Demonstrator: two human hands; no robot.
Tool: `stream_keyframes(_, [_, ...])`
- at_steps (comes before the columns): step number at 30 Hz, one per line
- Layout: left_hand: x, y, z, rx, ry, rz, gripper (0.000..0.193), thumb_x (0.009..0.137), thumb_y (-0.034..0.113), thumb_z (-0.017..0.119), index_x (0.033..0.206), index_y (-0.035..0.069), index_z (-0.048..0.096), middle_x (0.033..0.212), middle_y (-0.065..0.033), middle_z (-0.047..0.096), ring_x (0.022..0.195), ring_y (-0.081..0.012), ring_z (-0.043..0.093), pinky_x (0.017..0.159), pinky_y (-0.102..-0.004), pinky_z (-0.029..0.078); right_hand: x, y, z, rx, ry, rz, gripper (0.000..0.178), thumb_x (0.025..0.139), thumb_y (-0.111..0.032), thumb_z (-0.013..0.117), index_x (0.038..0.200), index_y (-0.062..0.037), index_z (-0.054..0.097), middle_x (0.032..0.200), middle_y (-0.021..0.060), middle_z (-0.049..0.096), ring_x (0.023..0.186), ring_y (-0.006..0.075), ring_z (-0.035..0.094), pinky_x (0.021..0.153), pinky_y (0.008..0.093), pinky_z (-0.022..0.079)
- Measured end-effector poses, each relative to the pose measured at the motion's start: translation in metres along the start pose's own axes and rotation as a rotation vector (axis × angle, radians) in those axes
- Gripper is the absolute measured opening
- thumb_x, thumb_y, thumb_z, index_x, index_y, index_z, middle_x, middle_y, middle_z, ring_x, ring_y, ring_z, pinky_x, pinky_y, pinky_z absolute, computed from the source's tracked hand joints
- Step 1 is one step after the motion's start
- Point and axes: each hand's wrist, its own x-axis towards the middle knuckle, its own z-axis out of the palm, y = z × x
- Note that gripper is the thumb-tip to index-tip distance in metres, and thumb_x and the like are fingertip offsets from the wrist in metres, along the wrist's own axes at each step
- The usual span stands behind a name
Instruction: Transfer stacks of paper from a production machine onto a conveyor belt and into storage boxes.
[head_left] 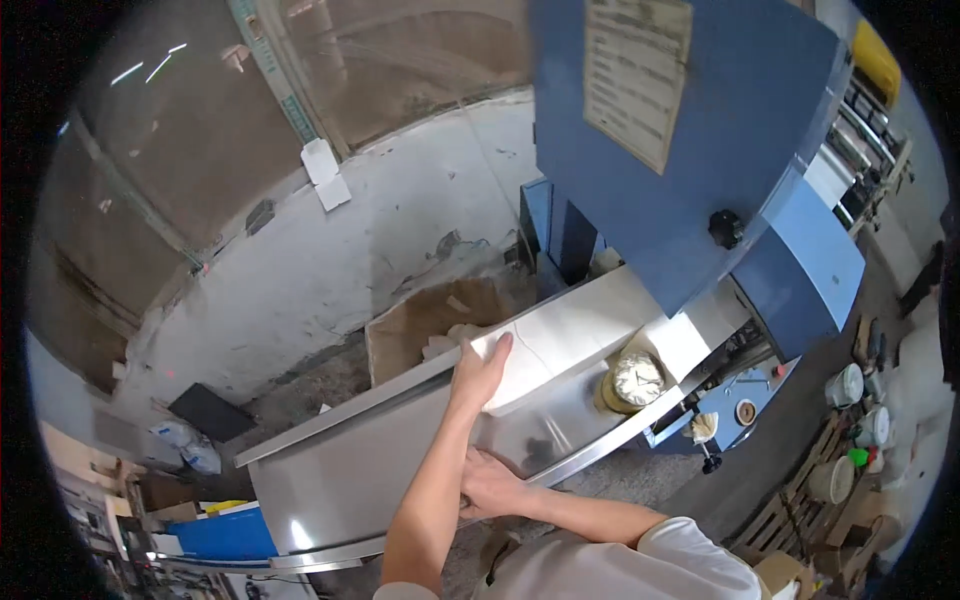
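Note:
A long white stack of paper-like material [570,335] lies on the shiny metal table [345,465], running out from under a blue machine [640,200]. At its near left end is my left hand [478,375], thumb stretched over the corner and fingers wrapped toward the far side, partly hidden. Closer to my body, my right hand [490,485] is at the table's front edge, fingers curled; what it holds, if anything, is hidden. It sits just right of my left forearm. A yellowish round can [632,382] with a crumpled whitish top stands on the table beside the stack.
Behind the table sits an open brown carton [430,315] with white pieces inside. A black knob [726,229] juts from the machine. Lower right, a smaller blue unit [745,400] carries a round gauge. Buckets [845,385] and a wooden pallet [805,475] stand farther right.

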Motion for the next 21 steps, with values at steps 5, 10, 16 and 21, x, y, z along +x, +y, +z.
stream_keyframes(5, [0.009, 0.029, 0.027, 0.248, -0.023, -0.051, 0.104, 0.077, 0.052, 0.068, 0.136, -0.020, 0.023, 0.119, -0.0392, 0.053, 0.116, -0.0437, 0.053, 0.100, -0.0401, 0.041, -0.020, 0.017, -0.063, -0.026, -0.132, 0.051, 0.080, 0.057, -0.023, 0.081, 0.129, -0.0061, 0.050, 0.124, 0.0211, 0.045, 0.115, 0.0386, 0.046, 0.093, 0.0479, 0.045])
stream_keyframes(10, [0.015, 0.033, 0.033, 0.130, -0.080, -0.068, 0.086, 0.074, 0.036, 0.069, 0.129, -0.020, 0.033, 0.112, -0.0379, 0.057, 0.111, -0.0437, 0.057, 0.095, -0.0410, 0.044, -0.042, 0.036, -0.095, -0.107, -0.135, 0.056, 0.083, 0.057, -0.024, 0.083, 0.131, -0.0102, 0.048, 0.126, 0.0209, 0.044, 0.114, 0.0378, 0.047, 0.092, 0.0497, 0.046])
stream_keyframes(16, [0.019, 0.010, 0.021, 0.178, -0.035, -0.066, 0.081, 0.071, 0.032, 0.070, 0.127, -0.017, 0.038, 0.113, -0.0359, 0.058, 0.108, -0.0421, 0.059, 0.093, -0.0395, 0.046, -0.042, 0.024, -0.125, 0.162, 0.031, 0.000, 0.066, 0.074, -0.033, 0.076, 0.129, -0.0061, 0.052, 0.132, 0.0223, 0.046, 0.120, 0.0399, 0.048, 0.097, 0.0471, 0.044])
stream_keyframes(21, [0.010, -0.093, -0.043, -0.708, -0.249, -0.022, 0.056, 0.075, 0.005, 0.062, 0.127, -0.007, 0.048, 0.111, -0.0149, 0.063, 0.100, -0.0215, 0.062, 0.086, -0.0326, 0.051, -0.030, 0.034, -0.132, 0.722, 0.303, 0.293, 0.046, 0.090, -0.019, 0.066, 0.131, -0.0034, 0.051, 0.132, 0.0092, 0.052, 0.111, 0.0192, 0.057, 0.092, 0.0332, 0.048])
